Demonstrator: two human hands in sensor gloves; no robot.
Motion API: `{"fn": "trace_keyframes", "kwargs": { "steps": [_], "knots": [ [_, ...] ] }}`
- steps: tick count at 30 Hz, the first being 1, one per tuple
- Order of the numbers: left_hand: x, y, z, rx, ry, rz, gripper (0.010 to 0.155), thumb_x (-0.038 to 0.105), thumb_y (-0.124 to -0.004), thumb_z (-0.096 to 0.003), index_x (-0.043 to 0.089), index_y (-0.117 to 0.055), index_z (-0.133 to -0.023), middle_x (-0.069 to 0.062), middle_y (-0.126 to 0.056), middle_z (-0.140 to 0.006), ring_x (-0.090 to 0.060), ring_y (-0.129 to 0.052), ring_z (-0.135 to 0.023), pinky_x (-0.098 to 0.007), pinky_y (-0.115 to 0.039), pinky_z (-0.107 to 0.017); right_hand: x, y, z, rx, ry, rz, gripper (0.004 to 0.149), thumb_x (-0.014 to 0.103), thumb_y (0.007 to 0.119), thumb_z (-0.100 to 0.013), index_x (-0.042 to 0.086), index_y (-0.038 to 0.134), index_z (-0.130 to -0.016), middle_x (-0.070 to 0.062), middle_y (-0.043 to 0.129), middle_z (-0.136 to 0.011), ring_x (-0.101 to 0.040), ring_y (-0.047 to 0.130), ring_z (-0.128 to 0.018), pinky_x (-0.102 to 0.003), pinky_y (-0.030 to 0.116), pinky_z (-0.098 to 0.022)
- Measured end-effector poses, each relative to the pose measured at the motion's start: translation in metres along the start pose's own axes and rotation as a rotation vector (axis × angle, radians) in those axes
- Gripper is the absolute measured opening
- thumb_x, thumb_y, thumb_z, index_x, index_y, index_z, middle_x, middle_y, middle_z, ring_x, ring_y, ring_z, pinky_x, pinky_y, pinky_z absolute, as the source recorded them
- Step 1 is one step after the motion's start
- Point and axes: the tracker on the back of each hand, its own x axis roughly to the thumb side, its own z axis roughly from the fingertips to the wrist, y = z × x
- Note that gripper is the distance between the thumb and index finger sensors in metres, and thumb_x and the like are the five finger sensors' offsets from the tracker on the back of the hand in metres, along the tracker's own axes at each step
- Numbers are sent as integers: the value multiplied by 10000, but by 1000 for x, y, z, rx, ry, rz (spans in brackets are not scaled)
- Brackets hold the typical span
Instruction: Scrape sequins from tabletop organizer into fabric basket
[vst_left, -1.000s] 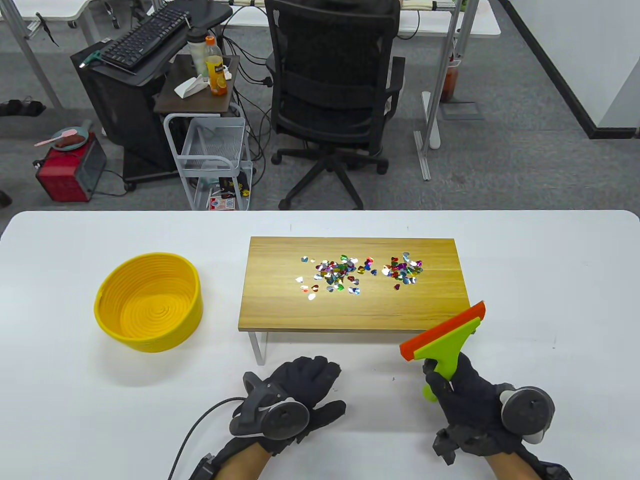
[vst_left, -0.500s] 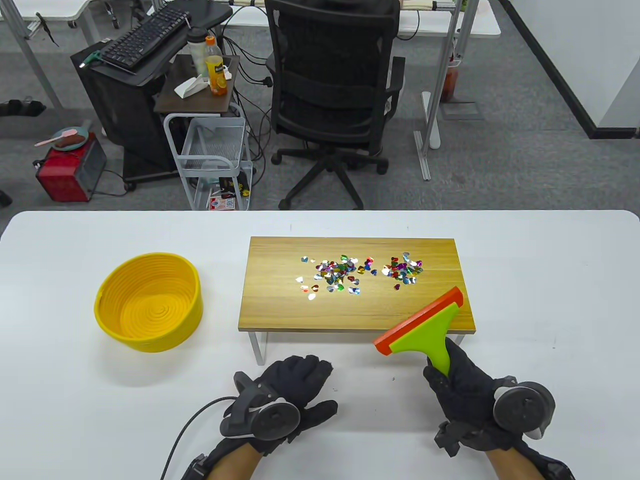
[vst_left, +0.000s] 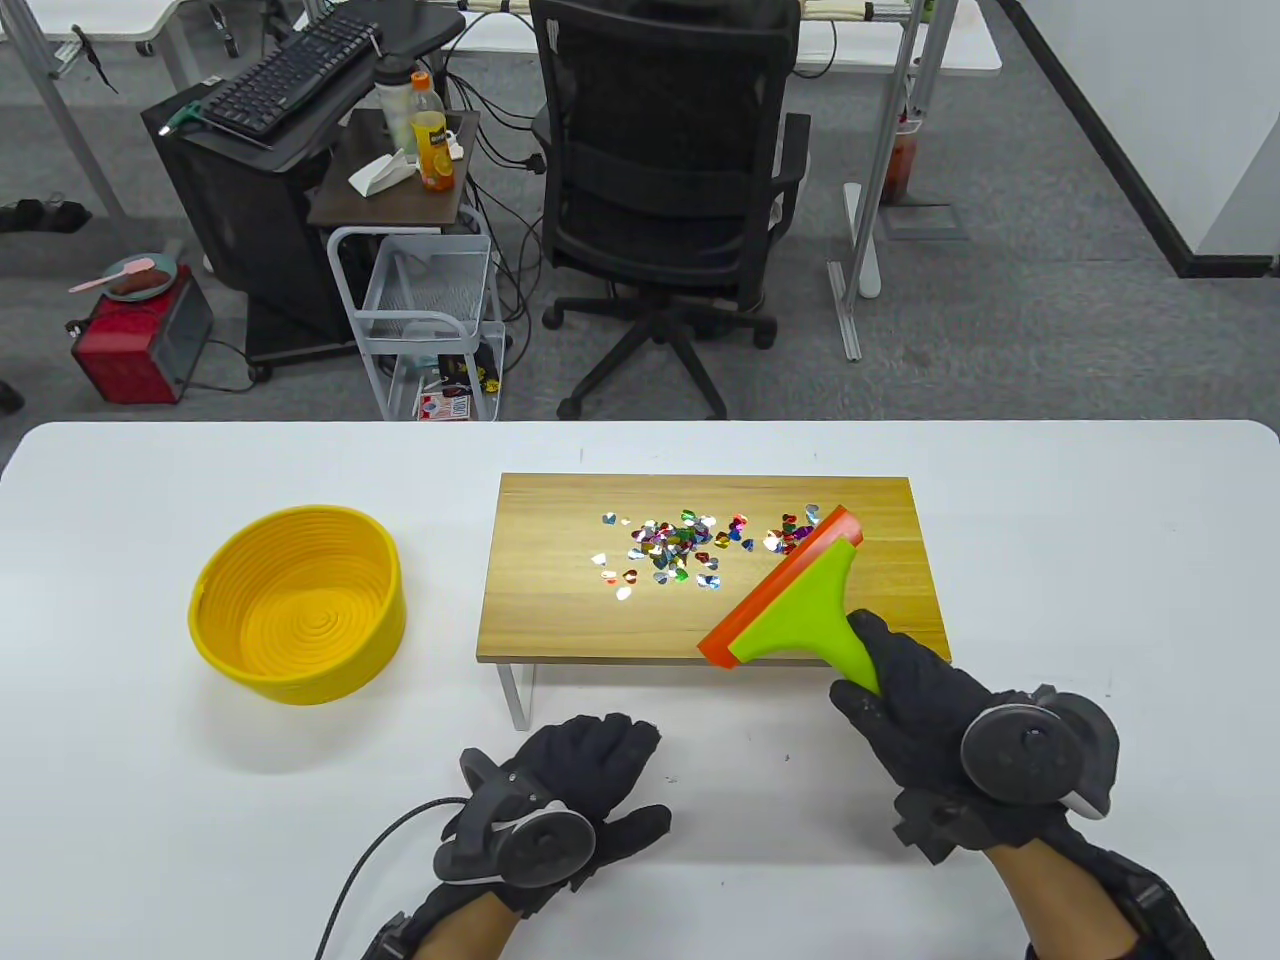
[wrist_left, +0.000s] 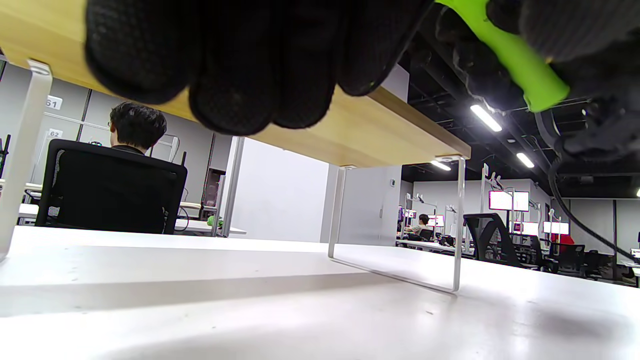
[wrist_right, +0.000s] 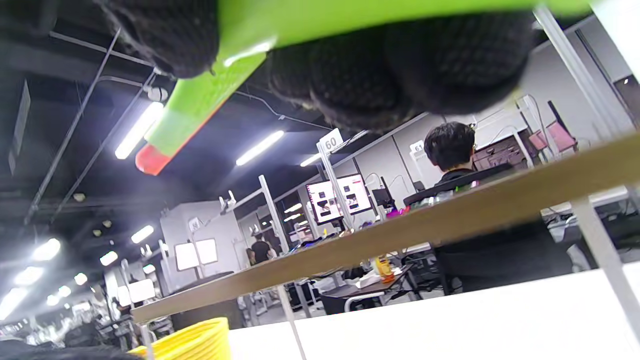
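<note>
A wooden tabletop organizer (vst_left: 560, 600) stands mid-table with several shiny coloured sequins (vst_left: 670, 550) scattered on top. A yellow fabric basket (vst_left: 300, 680) sits on the table to its left. My right hand (vst_left: 870, 690) grips the green handle of a scraper (vst_left: 800, 610). Its orange blade is angled over the right part of the organizer and covers much of the right-hand sequin cluster. My left hand (vst_left: 590, 770) lies palm down on the table in front of the organizer, holding nothing. The scraper also shows in the right wrist view (wrist_right: 200, 100).
The organizer stands on thin white metal legs (wrist_left: 457, 225) with a gap beneath it. The white table (vst_left: 1100, 560) extends on all sides. An office chair (vst_left: 665, 180) and a wire cart (vst_left: 420, 310) stand beyond the far edge.
My right hand has carried the scraper forward and left, from in front of the organizer's right corner to over the right sequin cluster. My left hand has drawn back slightly.
</note>
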Motion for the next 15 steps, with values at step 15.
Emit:
{"fn": "trace_keyframes", "kwargs": {
  "steps": [15],
  "knots": [
    [4, -2, 2, -10, 2, -1, 782, 736, -681, -388, 172, -733, -926, -156, -885, -893, -399, -940, -669, -583, -845, -457, 29, 5, -100, 250, 92, 244, 641, 445, 839, -554, 32, 680, -1018, -190, 895, -804, -345, 1035, -467, -426, 918, -295]
  ]
}}
